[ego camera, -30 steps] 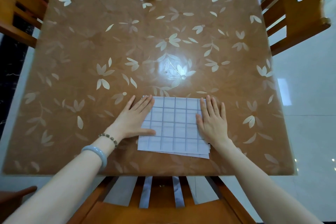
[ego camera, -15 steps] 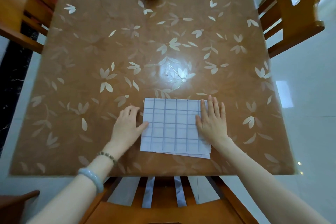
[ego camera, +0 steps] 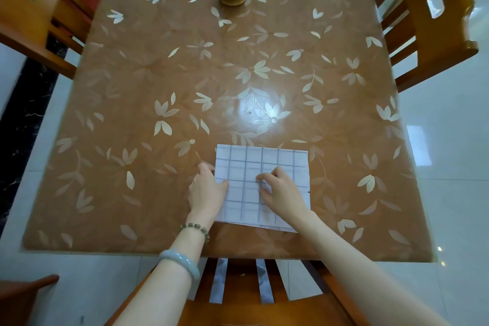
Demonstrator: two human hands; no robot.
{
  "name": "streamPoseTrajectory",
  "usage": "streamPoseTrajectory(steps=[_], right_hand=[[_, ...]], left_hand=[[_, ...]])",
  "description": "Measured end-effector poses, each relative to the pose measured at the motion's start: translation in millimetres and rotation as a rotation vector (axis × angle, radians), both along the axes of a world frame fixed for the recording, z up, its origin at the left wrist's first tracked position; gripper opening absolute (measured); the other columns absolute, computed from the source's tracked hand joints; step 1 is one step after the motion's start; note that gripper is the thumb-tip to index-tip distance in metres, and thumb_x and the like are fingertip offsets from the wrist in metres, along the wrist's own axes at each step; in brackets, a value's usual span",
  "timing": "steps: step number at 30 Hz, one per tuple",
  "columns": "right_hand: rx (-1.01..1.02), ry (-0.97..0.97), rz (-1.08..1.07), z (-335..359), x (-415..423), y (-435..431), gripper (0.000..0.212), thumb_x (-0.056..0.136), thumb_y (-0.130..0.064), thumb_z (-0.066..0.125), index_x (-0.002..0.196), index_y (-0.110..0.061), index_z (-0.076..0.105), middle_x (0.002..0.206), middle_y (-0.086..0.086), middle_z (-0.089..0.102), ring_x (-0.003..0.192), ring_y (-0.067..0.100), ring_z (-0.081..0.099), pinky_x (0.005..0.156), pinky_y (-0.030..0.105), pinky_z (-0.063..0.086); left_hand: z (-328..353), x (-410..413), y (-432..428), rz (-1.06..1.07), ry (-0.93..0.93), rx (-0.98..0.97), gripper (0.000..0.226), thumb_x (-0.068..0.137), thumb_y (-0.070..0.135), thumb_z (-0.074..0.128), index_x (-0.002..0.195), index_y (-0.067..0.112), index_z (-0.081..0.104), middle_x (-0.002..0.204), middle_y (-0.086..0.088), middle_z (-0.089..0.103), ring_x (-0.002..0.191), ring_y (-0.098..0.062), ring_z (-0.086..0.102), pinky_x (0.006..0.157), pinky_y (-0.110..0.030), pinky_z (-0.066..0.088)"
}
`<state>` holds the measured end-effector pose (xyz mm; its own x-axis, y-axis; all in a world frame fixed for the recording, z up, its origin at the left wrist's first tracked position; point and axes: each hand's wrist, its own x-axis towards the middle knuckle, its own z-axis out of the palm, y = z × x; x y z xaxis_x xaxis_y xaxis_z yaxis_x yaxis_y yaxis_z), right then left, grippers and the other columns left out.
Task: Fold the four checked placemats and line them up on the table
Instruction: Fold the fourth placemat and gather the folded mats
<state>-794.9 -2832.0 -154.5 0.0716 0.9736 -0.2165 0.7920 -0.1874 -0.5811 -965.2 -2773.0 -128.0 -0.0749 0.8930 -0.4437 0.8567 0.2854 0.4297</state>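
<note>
Gripping the thin white grey-checked placemats (ego camera: 277,161) edge-on with the left hand (ego camera: 209,190), pinching their top layer under the right hand (ego camera: 284,193): light, limp, likely better taken at corners.

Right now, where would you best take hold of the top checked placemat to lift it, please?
Probably pinch the top checked placemat at its near edge, coming from the near side: the layers look staggered there, whereas the far edge looks flush.
</note>
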Motion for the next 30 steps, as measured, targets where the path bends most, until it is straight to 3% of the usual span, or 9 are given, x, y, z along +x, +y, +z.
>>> streamPoseTrajectory(steps=[2,7,10,13,18,22,24,27,30], right_hand=[[-0.067,-0.017,-0.023,4.3,0.9,1.5,0.029,0.084,-0.014,0.061,0.113,-0.016,0.062,0.091,0.002,0.043,0.071,0.020,0.044,0.057,0.037,0.046],[-0.204,-0.026,0.002,11.7,5.5,3.2,0.044,0.077,-0.024,0.067,0.118,-0.024,0.052,0.096,-0.001,0.037,0.080,0.018,0.043,0.059,0.030,0.044],[-0.250,-0.027,0.013,13.6,6.5,5.4,0.054,0.073,-0.026,0.067,0.123,-0.027,0.045,0.096,-0.001,0.035,0.079,0.019,0.042,0.054,0.026,0.039],[-0.304,-0.023,0.020,16.0,8.1,9.5,0.075,0.069,-0.028,0.070,0.134,-0.030,0.033,0.099,0.000,0.034,0.084,0.020,0.043,0.059,0.029,0.044],[-0.378,-0.060,0.093,18.6,7.8,13.1,0.109,0.062,-0.032,0.079,0.146,-0.034,0.010,0.107,0.003,0.032,0.099,0.022,0.040,0.077,0.037,0.052],[-0.418,-0.091,0.133,17.8,8.3,16.5,0.123,0.059,-0.036,0.084,0.147,-0.036,-0.001,0.117,0.007,0.032,0.109,0.024,0.038,0.083,0.040,0.051],[-0.426,-0.100,0.143,16.7,8.7,17.4,0.126,0.057,-0.036,0.085,0.147,-0.037,-0.003,0.121,0.008,0.032,0.111,0.026,0.039,0.083,0.039,0.050],[-0.409,-0.116,0.137,14.9,9.7,16.7,0.124,0.058,-0.037,0.084,0.147,-0.034,-0.001,0.117,0.008,0.031,0.108,0.025,0.038,0.079,0.038,0.048],[-0.387,-0.093,0.131,7.2,13.1,16.7,0.084,0.066,-0.033,0.075,0.135,-0.026,0.027,0.101,0.003,0.031,0.094,0.022,0.037,0.067,0.033,0.042]], left_hand=[[0.3,-5.5,0.8,-0.013,-0.030,-0.035,0.035,0.086,0.030,0.067,0.107,0.017,0.042,0.102,-0.004,0.062,0.091,-0.026,0.061,0.068,-0.033,0.046],[0.7,-17.5,-3.3,-0.001,-0.348,-0.257,0.038,0.080,0.018,0.074,0.110,0.018,0.051,0.106,0.002,0.063,0.093,-0.017,0.062,0.067,-0.030,0.052],[5.1,-23.9,-9.1,-0.041,-0.425,-0.245,0.040,0.079,0.012,0.072,0.113,0.022,0.052,0.108,0.007,0.063,0.096,-0.013,0.062,0.072,-0.031,0.055],[10.5,-27.7,-11.4,-0.077,-0.473,-0.246,0.053,0.078,0.011,0.073,0.123,0.027,0.049,0.110,0.008,0.063,0.098,-0.011,0.062,0.078,-0.036,0.057],[24.2,-26.1,-19.7,-0.162,-0.504,-0.273,0.070,0.080,0.012,0.071,0.136,0.035,0.038,0.112,0.011,0.059,0.096,-0.007,0.061,0.069,-0.022,0.054],[39.9,-17.6,-25.6,-0.190,-0.531,-0.246,0.074,0.081,0.009,0.067,0.139,0.039,0.034,0.111,0.013,0.059,0.092,-0.001,0.061,0.070,-0.021,0.055],[48.8,-6.0,-30.0,-0.224,-0.553,-0.230,0.078,0.081,0.005,0.064,0.137,0.047,0.030,0.105,0.015,0.060,0.084,0.005,0.060,0.068,-0.017,0.053],[58.3,17.9,-38.0,-0.271,-0.568,-0.239,0.087,0.082,0.001,0.061,0.141,0.050,0.022,0.095,0.009,0.058,0.073,0.001,0.057,0.065,-0.005,0.046],[57.6,39.2,-44.3,-0.295,-0.589,-0.246,0.091,0.080,0.001,0.060,0.149,0.042,0.018,0.092,0.006,0.056,0.069,0.001,0.054,0.063,-0.010,0.047]])
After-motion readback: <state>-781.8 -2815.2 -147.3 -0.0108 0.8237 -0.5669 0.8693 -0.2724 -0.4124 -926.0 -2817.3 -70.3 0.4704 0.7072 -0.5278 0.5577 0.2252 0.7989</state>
